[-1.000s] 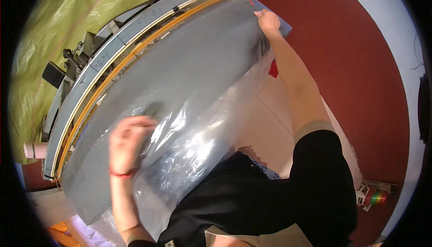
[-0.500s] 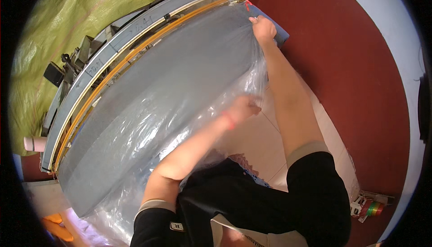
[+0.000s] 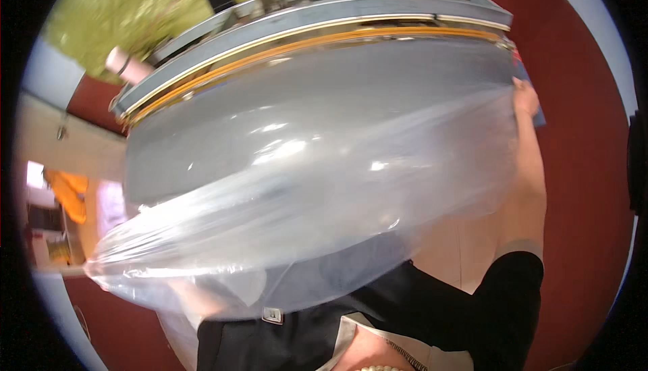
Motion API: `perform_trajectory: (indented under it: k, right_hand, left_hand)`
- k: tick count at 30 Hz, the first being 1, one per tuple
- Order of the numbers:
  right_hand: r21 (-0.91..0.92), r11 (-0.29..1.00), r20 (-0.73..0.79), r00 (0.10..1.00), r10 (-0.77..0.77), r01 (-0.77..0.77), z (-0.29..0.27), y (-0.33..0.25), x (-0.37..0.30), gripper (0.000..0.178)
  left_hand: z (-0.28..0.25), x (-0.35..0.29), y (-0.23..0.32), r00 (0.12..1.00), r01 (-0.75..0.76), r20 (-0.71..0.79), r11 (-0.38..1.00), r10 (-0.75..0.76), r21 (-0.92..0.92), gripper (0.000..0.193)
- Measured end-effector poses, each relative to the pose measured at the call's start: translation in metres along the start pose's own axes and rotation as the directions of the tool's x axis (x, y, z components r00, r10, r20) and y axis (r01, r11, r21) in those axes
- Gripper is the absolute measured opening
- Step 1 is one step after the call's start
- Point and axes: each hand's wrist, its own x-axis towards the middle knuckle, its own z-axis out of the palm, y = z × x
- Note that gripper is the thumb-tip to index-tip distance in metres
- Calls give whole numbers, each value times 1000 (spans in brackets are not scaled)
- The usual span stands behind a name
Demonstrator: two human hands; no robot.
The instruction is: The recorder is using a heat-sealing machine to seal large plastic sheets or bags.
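Note:
A sheet of clear plastic film [image 3: 378, 202] is stretched across my front, over the near part of a long grey tabletop [image 3: 223, 124]. At the far left my left hand [image 3: 94, 273] is closed on a gathered end of the film, and creases fan out from it. My left forearm shows through the film. On the right, my right hand [image 3: 525, 101] is closed on the film's edge beside the tabletop's right end. Between the hands the film hangs in a shiny, slightly blurred sweep, its lower edge sagging over my lap.
Along the tabletop's far side run an orange strip [image 3: 324, 39] and a grey metal rail [image 3: 297, 23]. A pink bottle [image 3: 128, 65] stands at the far left corner. Behind lies a yellow-green woven sheet [image 3: 135, 13]. A dark red wall [image 3: 580, 168] rises at the right.
My left hand has swung from the middle out to the far left, drawing the film out with it. My right hand stays at the tabletop's right end. The view has turned left.

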Motion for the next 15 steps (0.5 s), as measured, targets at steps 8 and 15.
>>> perform_trajectory:
  k: [8, 15]
  right_hand:
    - [-31, 999, -13, 1000, -13, 13, 15, 9, 8, 44]
    - [56, 997, 48, 998, -48, 45, 36, -17, 5, 43]
  left_hand:
    - [-44, -127, 49, 109, -125, -934, 937, 341, 327, 34]
    - [-141, -86, 134, 348, 276, -867, 844, 358, 460, 33]
